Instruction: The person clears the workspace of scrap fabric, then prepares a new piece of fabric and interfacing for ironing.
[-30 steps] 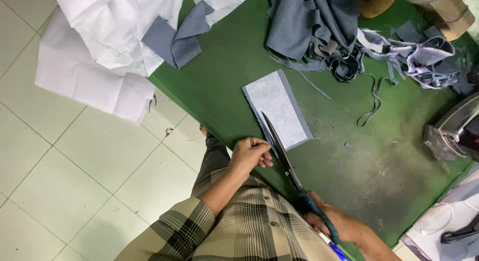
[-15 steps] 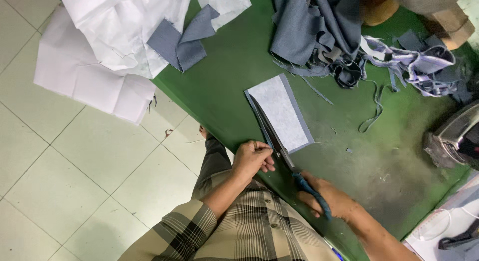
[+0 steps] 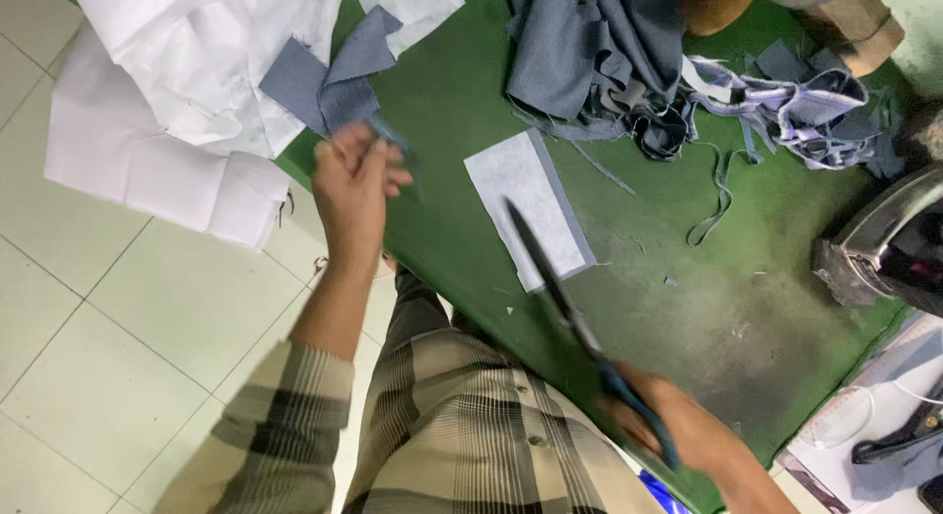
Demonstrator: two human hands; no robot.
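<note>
My right hand grips the blue handles of long scissors at the lower right; the blades lie over the near corner of a white-faced grey fabric rectangle on the green table. My left hand is raised to the left, above the table edge, pinching a thin grey fabric strip. It hovers just below a few loose grey fabric pieces. The motion blurs both hands.
White paper sheets hang over the table's left end above the tiled floor. A heap of grey cloth and trimmings lies at the back. An iron stands at the right edge.
My left hand has left the fabric rectangle and swung up and to the left, carrying a cut strip. The scissors stay by the rectangle's near corner.
</note>
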